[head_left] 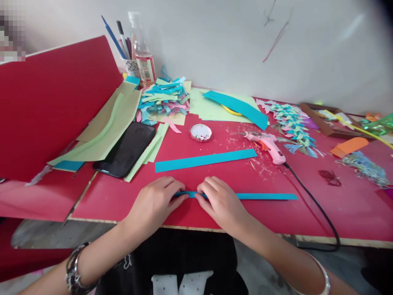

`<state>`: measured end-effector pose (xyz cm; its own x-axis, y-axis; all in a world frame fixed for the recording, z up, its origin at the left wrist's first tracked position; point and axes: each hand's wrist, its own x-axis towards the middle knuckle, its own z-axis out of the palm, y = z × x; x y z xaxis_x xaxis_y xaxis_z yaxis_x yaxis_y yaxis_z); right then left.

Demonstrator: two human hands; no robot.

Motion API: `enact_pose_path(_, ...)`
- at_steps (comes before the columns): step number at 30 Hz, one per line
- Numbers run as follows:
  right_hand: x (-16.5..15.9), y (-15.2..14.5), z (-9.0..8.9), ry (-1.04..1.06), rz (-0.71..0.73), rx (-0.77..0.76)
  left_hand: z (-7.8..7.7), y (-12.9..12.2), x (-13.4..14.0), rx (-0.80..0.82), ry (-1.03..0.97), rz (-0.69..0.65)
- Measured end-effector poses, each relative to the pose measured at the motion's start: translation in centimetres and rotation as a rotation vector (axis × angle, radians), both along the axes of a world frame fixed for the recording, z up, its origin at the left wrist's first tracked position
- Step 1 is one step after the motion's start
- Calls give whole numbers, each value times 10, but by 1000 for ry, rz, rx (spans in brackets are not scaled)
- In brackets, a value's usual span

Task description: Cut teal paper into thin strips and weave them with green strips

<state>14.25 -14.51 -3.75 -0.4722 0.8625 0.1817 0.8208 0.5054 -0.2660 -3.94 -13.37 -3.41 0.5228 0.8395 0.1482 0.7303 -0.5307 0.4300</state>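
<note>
On red table (294, 217) | fingers (175, 187) pinch blue strip (267, 196) | pale wall (215, 53) behind

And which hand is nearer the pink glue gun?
Right hand: it's in front and to the left of the pink glue gun; the left hand is farther left.
</note>
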Motion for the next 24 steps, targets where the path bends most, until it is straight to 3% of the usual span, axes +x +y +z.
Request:
enact_pose_path(8,-2,-1,4,-64,-30,25,4,2,0,-98,19,9)
enact_pose_path(17,-2,1,4,-82,-44,17,4,2,-5,-68,24,-60)
enact_pose_path(20,-1,2,6,-78,-36,21,8,2,-9,28,75,-144)
enact_pose_path(24,-1,3,8,-66,-20,-1,13,-5,-10,308,219,-298)
